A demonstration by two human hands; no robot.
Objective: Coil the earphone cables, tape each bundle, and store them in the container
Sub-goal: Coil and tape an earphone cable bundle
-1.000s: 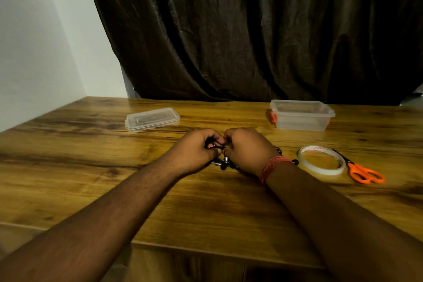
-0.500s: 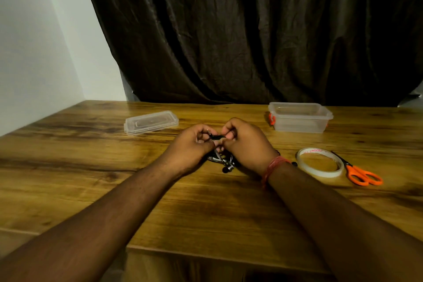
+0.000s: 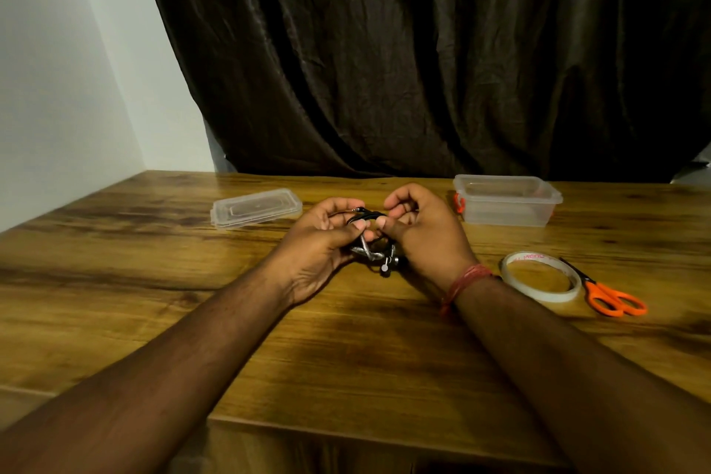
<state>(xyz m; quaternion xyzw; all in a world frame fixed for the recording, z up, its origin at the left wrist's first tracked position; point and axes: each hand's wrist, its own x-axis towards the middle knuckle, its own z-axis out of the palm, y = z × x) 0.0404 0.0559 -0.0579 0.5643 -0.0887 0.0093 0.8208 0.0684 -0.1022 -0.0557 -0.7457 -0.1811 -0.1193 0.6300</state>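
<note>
A bundle of black earphone cable (image 3: 375,254) with silver earbuds hangs between my two hands above the middle of the wooden table (image 3: 192,281). My left hand (image 3: 327,239) grips the coil from the left, thumb on top. My right hand (image 3: 421,231) pinches it from the right, thumb against the cable. The jack plug pokes out at the top between my fingers. A clear plastic container (image 3: 506,200) stands open at the back right. A roll of clear tape (image 3: 540,276) lies flat to the right of my right wrist.
Orange-handled scissors (image 3: 610,294) lie just right of the tape. The container's clear lid (image 3: 256,207) lies at the back left. A dark curtain hangs behind the table, and a white wall runs along the left side.
Both hands have lifted the cable bundle off the table and turned slightly palm-up, so the coil and earbuds show more between them.
</note>
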